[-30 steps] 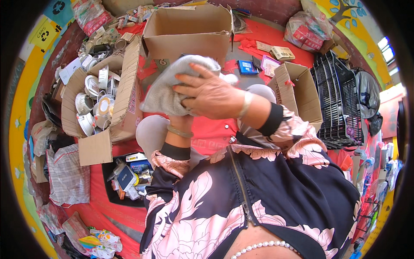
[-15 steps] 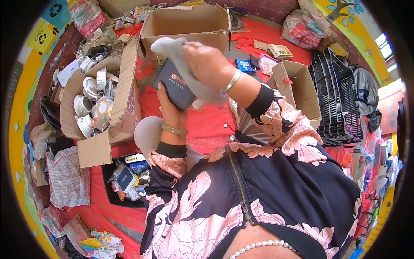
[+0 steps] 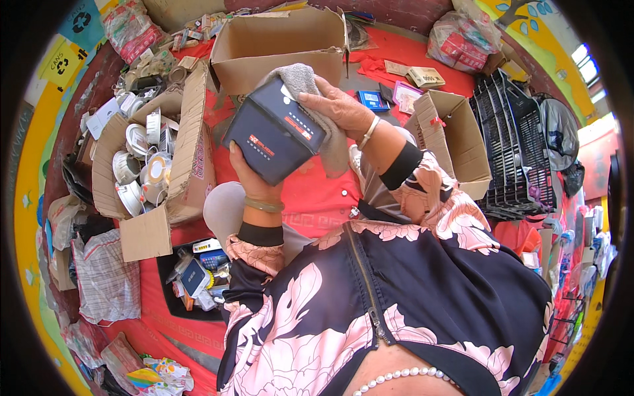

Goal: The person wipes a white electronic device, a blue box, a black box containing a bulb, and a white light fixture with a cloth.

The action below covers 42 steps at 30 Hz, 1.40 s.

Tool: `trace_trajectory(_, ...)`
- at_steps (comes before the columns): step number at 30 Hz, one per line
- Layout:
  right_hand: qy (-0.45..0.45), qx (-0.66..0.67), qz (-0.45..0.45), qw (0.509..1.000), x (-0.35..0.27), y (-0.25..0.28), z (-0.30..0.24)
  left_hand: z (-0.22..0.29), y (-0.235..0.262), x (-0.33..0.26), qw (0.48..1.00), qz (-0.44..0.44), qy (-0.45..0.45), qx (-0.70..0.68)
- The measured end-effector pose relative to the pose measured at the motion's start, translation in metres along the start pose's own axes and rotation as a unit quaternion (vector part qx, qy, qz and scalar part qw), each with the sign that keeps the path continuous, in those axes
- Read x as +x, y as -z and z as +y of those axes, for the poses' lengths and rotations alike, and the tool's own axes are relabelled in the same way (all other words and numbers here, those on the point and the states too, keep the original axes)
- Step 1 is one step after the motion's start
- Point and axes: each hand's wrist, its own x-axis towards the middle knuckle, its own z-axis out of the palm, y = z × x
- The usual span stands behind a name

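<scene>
Dark blue and smooth-looking, a box [image 3: 272, 137] is up in the air in front of the person, above the red floor cloth [image 3: 310, 198]. It is tipped, with one corner pointing down.

The left hand [image 3: 252, 173] holds it from below, near its left side. The thumb lies on the box, but most of the other fingers are hidden, so I cannot tell how tight they press. The right hand [image 3: 345, 113] is bent around a grey cloth [image 3: 335, 146], which lies against the top and right side of the box and hangs down.

The box could slip and drop on the floor. That might happen if the right hand pushes hard while the left hand has only a small hold. The hanging cloth could also catch on a corner and pull the box round. I cannot see if the box has a loose lid; if so, a rub could push it open.

Just behind is a big open cardboard box [image 3: 281, 63]. To the left, another carton [image 3: 188, 158] is full of round white things [image 3: 125, 167], and a black tub [image 3: 166, 277] has small bits in it. To the right are a smaller carton [image 3: 430, 129] and a black crate [image 3: 505, 148].
</scene>
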Motion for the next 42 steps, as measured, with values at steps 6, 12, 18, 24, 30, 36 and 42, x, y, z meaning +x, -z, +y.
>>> trace_trajectory(6, -0.228, 0.281, -0.084, 0.929, -0.007, 0.033, 0.019, 0.006, -0.014, -0.006, 0.996, -0.043, -0.031, 0.073)
trace_trajectory(12, -0.111, 0.185, 0.029, 0.976, -0.008, 0.03, 0.041, -0.007, 0.028, 0.016, 0.917, 0.106, -0.032, 0.384)
trace_trajectory(18, -0.055, 0.049, 0.065, 0.995, -0.007, 0.022, 0.031, -0.004, 0.003, 0.003, 0.973, -0.052, -0.017, 0.224)
trace_trajectory(24, 0.07, -0.177, 0.063, 0.98, -0.018, 0.003, 0.033, 0.002, 0.007, 0.007, 0.979, -0.062, 0.086, 0.173)
trace_trajectory(30, -0.048, -0.102, 0.015, 0.993, -0.016, -0.009, -0.017, 0.004, 0.013, 0.0, 0.987, -0.065, 0.027, 0.142)
trace_trajectory(36, 0.102, -0.186, 0.022, 0.977, 0.02, 0.019, 0.034, 0.003, 0.013, -0.009, 0.997, -0.053, 0.039, 0.036)
trace_trajectory(42, -0.001, -0.18, 0.044, 0.983, 0.025, 0.073, 0.076, 0.006, 0.008, -0.009, 0.999, 0.017, 0.04, -0.028)
